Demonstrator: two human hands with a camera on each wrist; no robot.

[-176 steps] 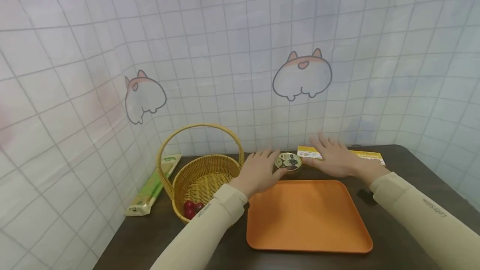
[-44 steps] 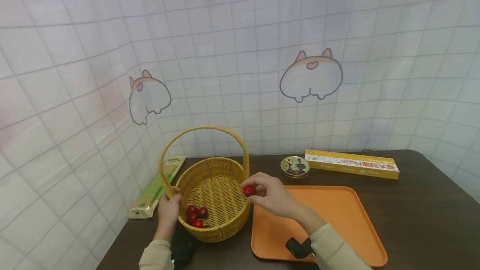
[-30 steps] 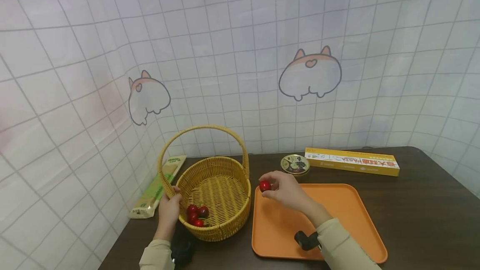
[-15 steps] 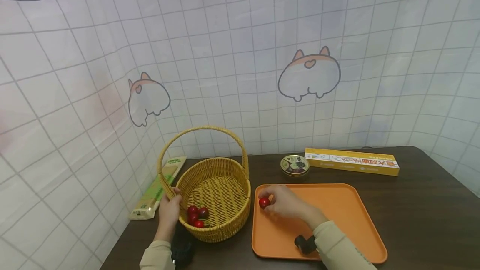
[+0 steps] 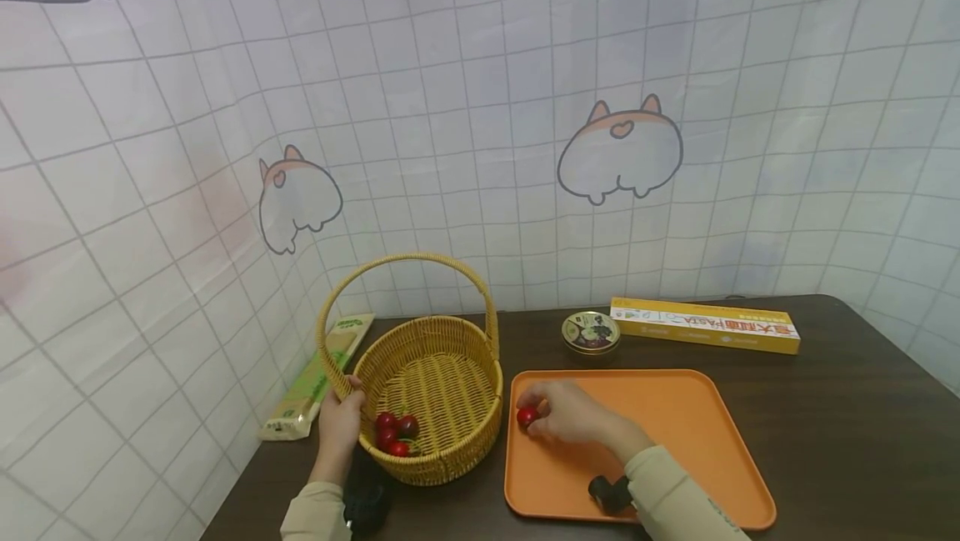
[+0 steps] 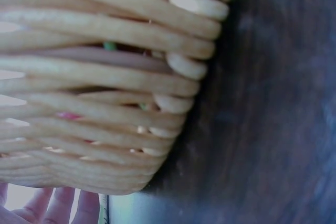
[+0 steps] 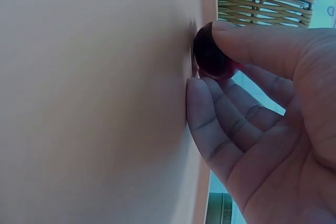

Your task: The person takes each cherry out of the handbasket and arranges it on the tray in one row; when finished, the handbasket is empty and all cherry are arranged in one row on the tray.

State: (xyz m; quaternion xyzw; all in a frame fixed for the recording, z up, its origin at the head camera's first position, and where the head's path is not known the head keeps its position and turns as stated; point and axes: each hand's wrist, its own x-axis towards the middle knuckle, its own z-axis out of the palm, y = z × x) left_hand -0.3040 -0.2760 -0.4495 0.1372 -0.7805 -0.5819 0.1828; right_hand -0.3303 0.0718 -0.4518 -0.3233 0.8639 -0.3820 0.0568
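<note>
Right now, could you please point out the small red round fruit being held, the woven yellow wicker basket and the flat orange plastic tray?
Small red fruit (image 5: 527,416), head view, its visible left side.
Wicker basket (image 5: 450,449), head view, front wall.
Orange tray (image 5: 675,433), head view, bare floor.

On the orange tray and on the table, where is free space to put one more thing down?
Most of the orange tray is bare, right of the right hand pinching a red fruit. The dark table is bare right of the tray, before the yellow box. It is crowded around the basket, which the left hand holds.
</note>
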